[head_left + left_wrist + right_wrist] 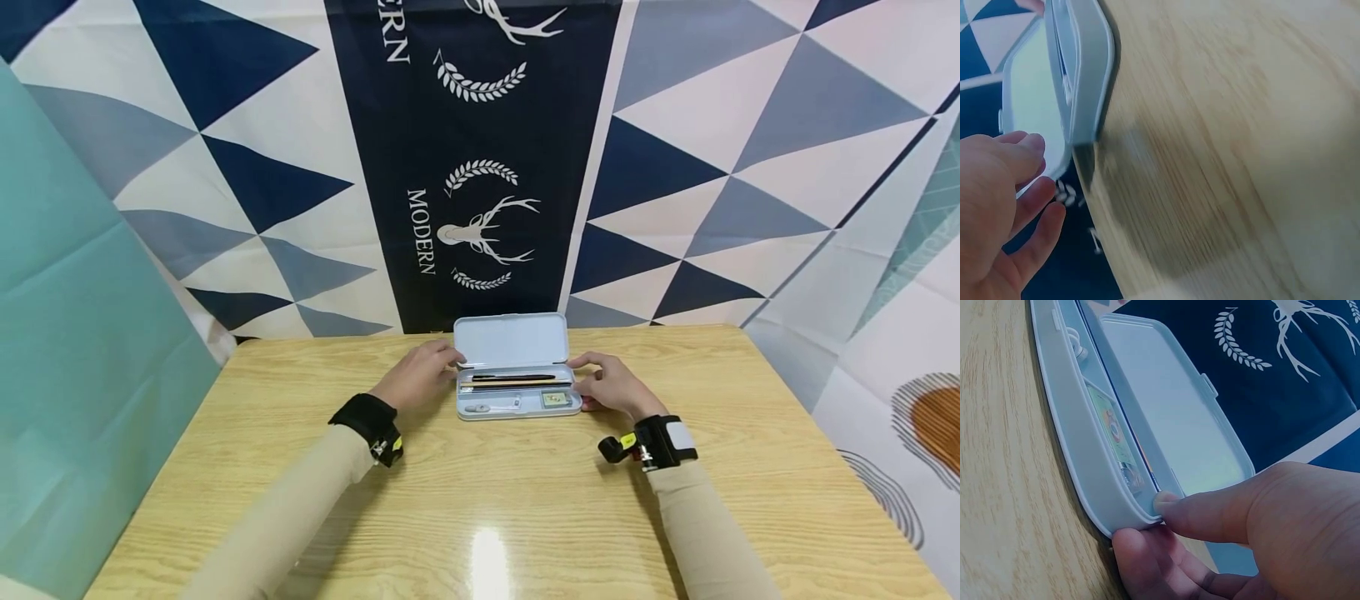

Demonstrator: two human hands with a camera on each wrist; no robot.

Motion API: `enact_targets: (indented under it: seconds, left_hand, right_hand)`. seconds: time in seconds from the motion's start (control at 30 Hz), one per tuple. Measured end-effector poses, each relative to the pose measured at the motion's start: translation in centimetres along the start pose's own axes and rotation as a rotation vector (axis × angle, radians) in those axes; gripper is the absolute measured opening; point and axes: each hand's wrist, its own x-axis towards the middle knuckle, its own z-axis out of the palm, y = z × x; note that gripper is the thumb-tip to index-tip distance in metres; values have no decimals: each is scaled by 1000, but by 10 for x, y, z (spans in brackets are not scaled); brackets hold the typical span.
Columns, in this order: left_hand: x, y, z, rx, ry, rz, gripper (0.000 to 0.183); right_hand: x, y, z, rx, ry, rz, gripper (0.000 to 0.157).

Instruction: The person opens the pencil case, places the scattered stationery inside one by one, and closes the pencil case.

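A pale blue pencil case stands on the table with its lid raised against the backdrop. Dark and light slim sticks lie along its back compartment. In front are a slim white item and a small yellow-green printed block. My left hand is at the left end, its loosely bent fingertips overlapping the lid's corner in the left wrist view. At the right end, my right hand pinches the case, thumb at the rim and fingers against the outer wall.
The wooden table meets a patterned cloth backdrop right behind the case. A teal cloth hangs along the left side, and a light patterned cloth along the right. Both wrists wear black straps.
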Motion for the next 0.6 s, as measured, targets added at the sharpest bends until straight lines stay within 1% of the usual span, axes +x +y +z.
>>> enact_targets:
  seconds: [0.07, 0.2, 0.23, 0.27, 0.33, 0.37, 0.43, 0.47, 0.5, 0.57, 0.6]
  left_hand:
    - [-4, -6, -2, -46, 2, -36, 26]
    - [-8, -14, 0, -241, -2, -141, 34]
    - [-8, -25, 8, -296, 11, -139, 38]
    - [-8, -32, 15, -332, 29, -138, 42]
    - [-11, -34, 18, -385, 38, -150, 52]
    - [-11, -37, 23, -397, 46, -151, 58]
    - [-12, -35, 24, -455, 33, -177, 70]
    - [-14, -25, 18, -472, 16, -216, 73]
    - [-15, -18, 14, -501, -5, -251, 79]
    - [-16, -17, 15, -549, -27, -281, 88]
    - [-17, -14, 13, -578, -41, -295, 91]
  right_hand:
    - [0, 0, 0, 0, -1, 0, 54]
    - [0, 0, -1, -6, 3, 13, 53]
    - [1, 0, -1, -8, 4, 17, 53]
    - [1, 0, -1, -8, 8, 22, 53]
    - [1, -1, -1, -12, 13, 30, 52]
    - [2, -1, -1, -12, 16, 34, 52]
    - [2, -1, -1, -19, 20, 35, 52]
    - [2, -1, -1, -18, 23, 38, 51]
    - [2, -1, -1, -19, 22, 38, 51]
    - [3, -1, -1, -17, 22, 38, 52]
    - [3, -2, 0, -17, 20, 37, 52]
